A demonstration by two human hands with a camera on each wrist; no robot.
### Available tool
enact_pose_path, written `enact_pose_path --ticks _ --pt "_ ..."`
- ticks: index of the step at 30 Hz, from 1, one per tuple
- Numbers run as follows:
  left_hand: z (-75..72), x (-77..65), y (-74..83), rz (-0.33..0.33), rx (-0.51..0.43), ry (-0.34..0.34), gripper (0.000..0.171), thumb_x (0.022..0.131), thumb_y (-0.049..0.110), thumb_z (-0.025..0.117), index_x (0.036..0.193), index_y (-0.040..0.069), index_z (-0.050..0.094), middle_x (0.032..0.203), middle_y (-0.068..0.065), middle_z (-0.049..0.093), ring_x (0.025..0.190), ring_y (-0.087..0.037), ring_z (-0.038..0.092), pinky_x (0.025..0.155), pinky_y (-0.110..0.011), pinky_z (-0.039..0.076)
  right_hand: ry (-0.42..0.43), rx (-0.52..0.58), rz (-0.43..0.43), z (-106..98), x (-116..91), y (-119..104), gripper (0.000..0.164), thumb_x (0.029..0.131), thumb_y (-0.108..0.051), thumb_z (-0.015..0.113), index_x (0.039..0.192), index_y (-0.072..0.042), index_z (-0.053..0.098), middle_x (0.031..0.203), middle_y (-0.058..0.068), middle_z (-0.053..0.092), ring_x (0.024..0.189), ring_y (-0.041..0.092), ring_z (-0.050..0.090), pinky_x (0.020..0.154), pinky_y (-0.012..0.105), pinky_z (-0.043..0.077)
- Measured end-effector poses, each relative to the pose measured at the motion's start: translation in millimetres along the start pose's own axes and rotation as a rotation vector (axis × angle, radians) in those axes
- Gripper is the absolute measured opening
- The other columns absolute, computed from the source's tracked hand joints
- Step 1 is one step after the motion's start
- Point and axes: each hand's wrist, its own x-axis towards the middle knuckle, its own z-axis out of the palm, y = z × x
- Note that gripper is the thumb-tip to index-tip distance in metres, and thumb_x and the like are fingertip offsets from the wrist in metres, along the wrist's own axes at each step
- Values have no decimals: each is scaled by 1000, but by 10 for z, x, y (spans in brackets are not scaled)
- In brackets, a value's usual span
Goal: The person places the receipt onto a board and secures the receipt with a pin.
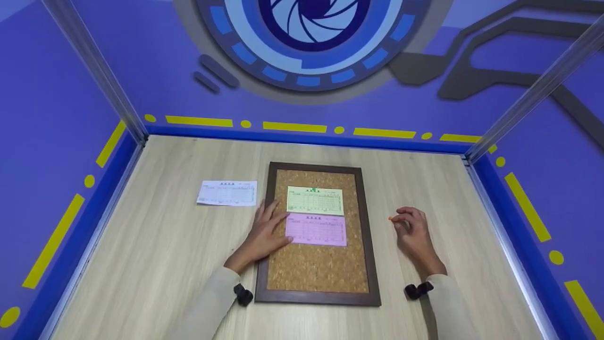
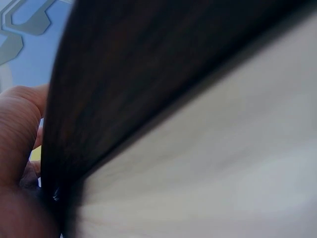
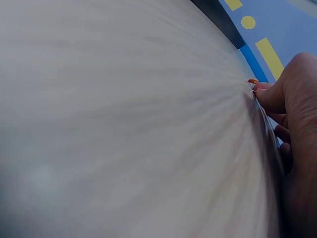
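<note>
A cork board point(image 1: 316, 269) in a dark brown frame lies on the table. On it are a green printed slip point(image 1: 315, 202), with a green pushpin point(image 1: 314, 189) at its top edge, and just below that a pink printed slip point(image 1: 316, 231). My left hand point(image 1: 264, 236) reaches over the frame's left side, its thumb and index finger touching the pink slip's left edge. Right of the board, my right hand point(image 1: 415, 233) pinches a small orange pushpin point(image 3: 253, 81) between thumb and index finger, low over the table.
A white printed slip point(image 1: 227, 193) lies on the wooden table point(image 1: 155, 245) left of the board. Blue-purple panels point(image 1: 302, 106) with yellow markings wall in the back and both sides. Each wrist wears a small black camera point(image 1: 243, 294).
</note>
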Motion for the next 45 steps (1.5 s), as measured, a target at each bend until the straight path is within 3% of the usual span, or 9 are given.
enact_pose_path --ticks 5,10,18,25,33,39,45 --pt "-8 8 12 -4 9 -1 69 91 30 86 153 8 64 180 -20 26 167 -53 -3 128 -75 13 -13 -3 -33 -14 14 13 8 91 10 78 93 3 76 122 30 67 124 48 50 107 40 32" --pt "-10 6 8 -14 10 -6 70 91 30 87 153 8 64 180 -20 25 167 -53 -3 128 -75 13 -19 -2 -12 -18 7 9 8 90 9 77 93 2 75 123 29 67 126 47 51 108 40 33" --pt "-5 -11 -5 -4 10 -7 71 90 30 87 154 8 64 180 -20 25 167 -54 -3 128 -76 15 -6 -1 25 -3 -24 8 21 85 20 78 90 0 74 124 26 69 127 43 52 104 20 37" --pt "-1 -2 4 0 8 1 71 90 28 87 153 7 64 179 -20 26 167 -54 -2 128 -76 16 14 14 62 4 -24 13 21 86 16 79 86 -4 73 123 22 70 127 39 53 107 20 35" --pt "7 -7 -9 13 8 9 69 90 28 88 151 6 65 179 -22 27 166 -55 -2 127 -77 13 10 65 164 4 -24 -31 19 89 7 86 84 -5 72 127 19 68 130 29 50 106 11 39" --pt "6 -16 -10 23 7 12 69 89 28 87 151 6 65 178 -24 27 165 -57 -1 126 -78 14 29 60 124 9 -24 -25 16 94 9 79 86 -2 73 124 22 69 127 32 52 105 11 39" --pt "1 -7 3 1 2 3 70 90 30 86 153 8 64 179 -21 26 167 -54 -3 128 -77 13 67 36 12 28 -16 13 15 88 14 82 89 1 75 117 26 70 120 41 55 106 18 35"
